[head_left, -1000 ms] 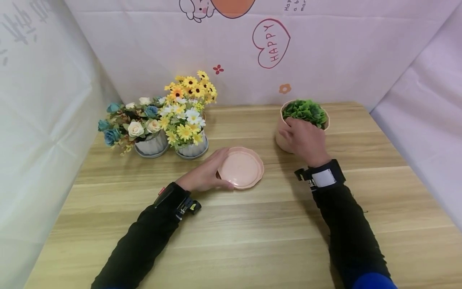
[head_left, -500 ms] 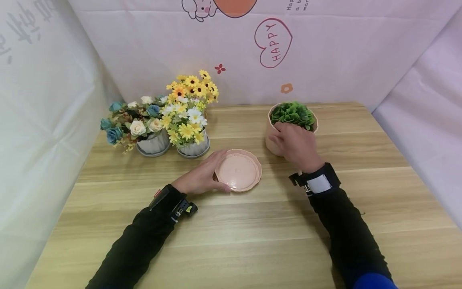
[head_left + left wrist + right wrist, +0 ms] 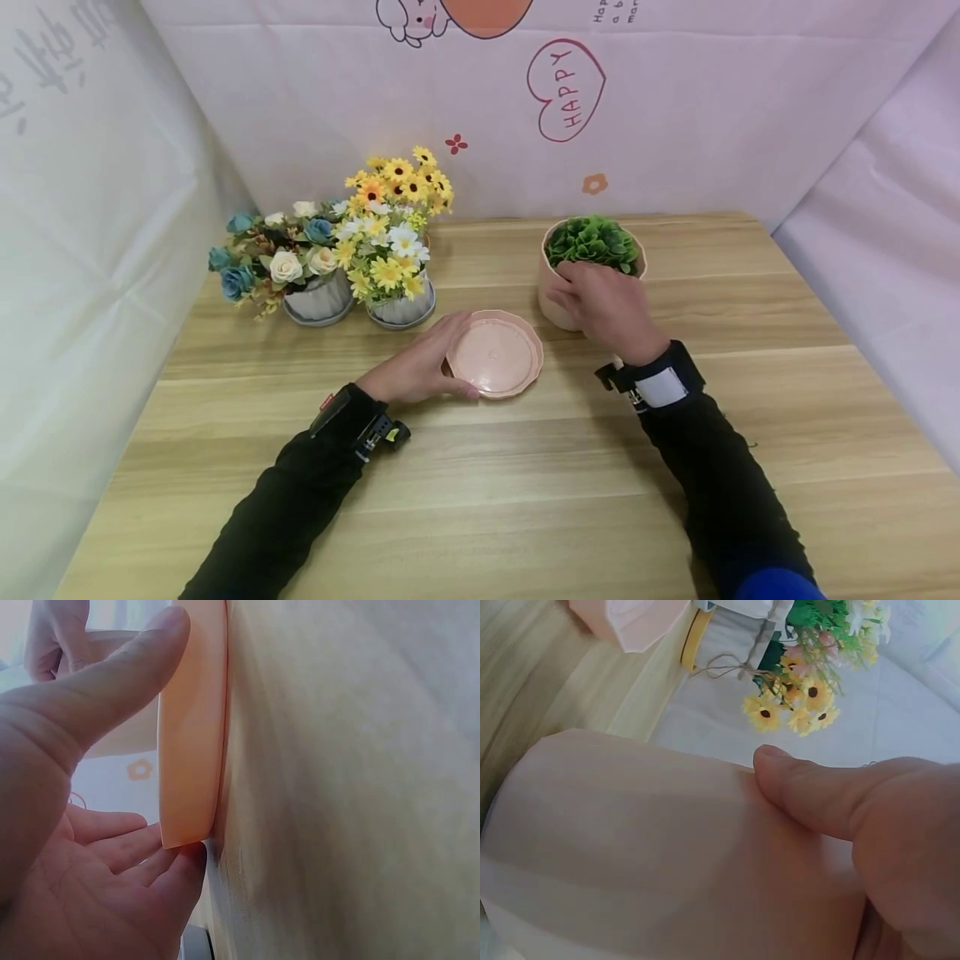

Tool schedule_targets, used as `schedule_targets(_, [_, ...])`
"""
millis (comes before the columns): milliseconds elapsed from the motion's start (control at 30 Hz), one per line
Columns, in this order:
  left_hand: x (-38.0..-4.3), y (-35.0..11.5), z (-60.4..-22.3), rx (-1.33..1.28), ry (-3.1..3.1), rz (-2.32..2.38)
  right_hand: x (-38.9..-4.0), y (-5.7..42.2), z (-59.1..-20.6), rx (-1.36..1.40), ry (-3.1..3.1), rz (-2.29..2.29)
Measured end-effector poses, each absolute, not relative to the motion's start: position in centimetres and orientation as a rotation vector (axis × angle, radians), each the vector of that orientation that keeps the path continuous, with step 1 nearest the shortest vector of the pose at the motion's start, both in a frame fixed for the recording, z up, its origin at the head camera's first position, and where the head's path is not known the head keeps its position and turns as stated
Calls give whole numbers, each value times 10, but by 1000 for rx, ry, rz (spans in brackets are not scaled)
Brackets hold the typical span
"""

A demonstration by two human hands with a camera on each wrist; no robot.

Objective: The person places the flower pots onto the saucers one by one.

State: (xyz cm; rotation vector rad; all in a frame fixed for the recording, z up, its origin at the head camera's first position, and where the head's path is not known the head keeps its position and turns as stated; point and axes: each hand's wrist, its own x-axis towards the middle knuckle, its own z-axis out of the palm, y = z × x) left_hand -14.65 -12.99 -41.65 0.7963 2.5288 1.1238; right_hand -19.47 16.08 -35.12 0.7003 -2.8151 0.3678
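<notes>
My left hand [image 3: 422, 360] spans the near-left side of a shallow pink saucer [image 3: 497, 354] with a scalloped rim. In the left wrist view, the thumb lies along one side of the saucer [image 3: 193, 735] and the fingertips touch its lower edge. To the right and farther back, my right hand [image 3: 611, 308] grips the near rim of a tall pink flowerpot [image 3: 555, 296] filled with a green leafy plant [image 3: 592, 242]. The right wrist view has the thumb against the outside of the pot [image 3: 630, 840]; the other fingers are mostly hidden behind the rim.
On the left stand grey-white pots with blue and cream roses [image 3: 285, 267] and with yellow and white daisies [image 3: 386, 271]. Black-centred yellow flowers [image 3: 408, 179] rise behind them. A printed white cloth [image 3: 697, 117] hangs at the back of the wooden table [image 3: 510, 500].
My right hand has brought the plant pot leftward and a little nearer, closer to the saucer. My left hand and the saucer have shifted slightly left and toward me.
</notes>
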Motion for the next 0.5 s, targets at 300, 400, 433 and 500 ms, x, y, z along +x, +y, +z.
schedule_targets(300, [-147,-130,-418,812,2535,1131,-192,159,-343,687,-2829,390])
schedule_targets(400, [-147,-130,-418,807,2532,1132,-191,159,-340,699,-2807,402])
schedule_targets(433, [-147,-130,-417,807,2532,1131,-191,159,-340,703,-2800,403])
schedule_targets(500, [-146,-130,-417,801,2534,1124,-191,160,-338,711,-2782,394])
